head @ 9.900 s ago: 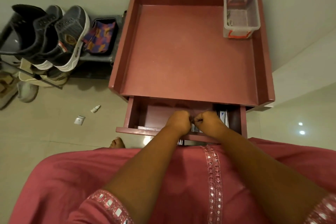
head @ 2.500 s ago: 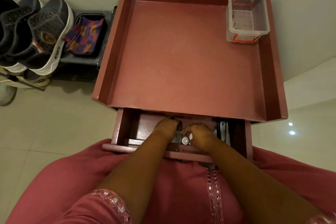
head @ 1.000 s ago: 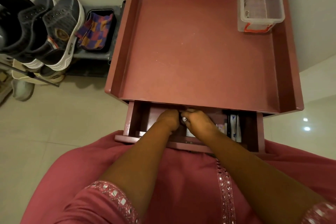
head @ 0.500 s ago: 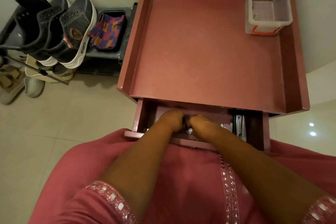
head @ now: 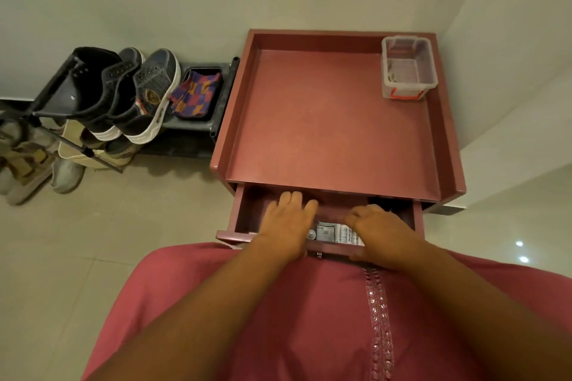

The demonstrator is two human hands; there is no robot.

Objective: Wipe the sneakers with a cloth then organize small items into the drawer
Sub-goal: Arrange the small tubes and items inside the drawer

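Note:
The maroon drawer (head: 240, 210) of the cabinet stands pulled out below the tray-like cabinet top (head: 334, 120). Small white boxes and tubes (head: 335, 232) lie in a row along its front. My left hand (head: 289, 219) rests flat over the drawer's left half, fingers spread, holding nothing. My right hand (head: 376, 226) hovers over the right half with fingers curled down; what lies under it is hidden. Dark sneakers with white soles (head: 145, 96) stand on the shoe rack at left, with a checked cloth (head: 196, 93) in a black tray beside them.
A clear plastic bin with a red latch (head: 407, 66) stands at the back right corner of the cabinet top. More shoes (head: 28, 164) sit on the floor under the black rack (head: 58, 86). Walls close in behind and on the right.
My hands have parted from a closed-together position at the drawer's middle; the left now lies open and flat, the right moved rightward. The camera has pulled back.

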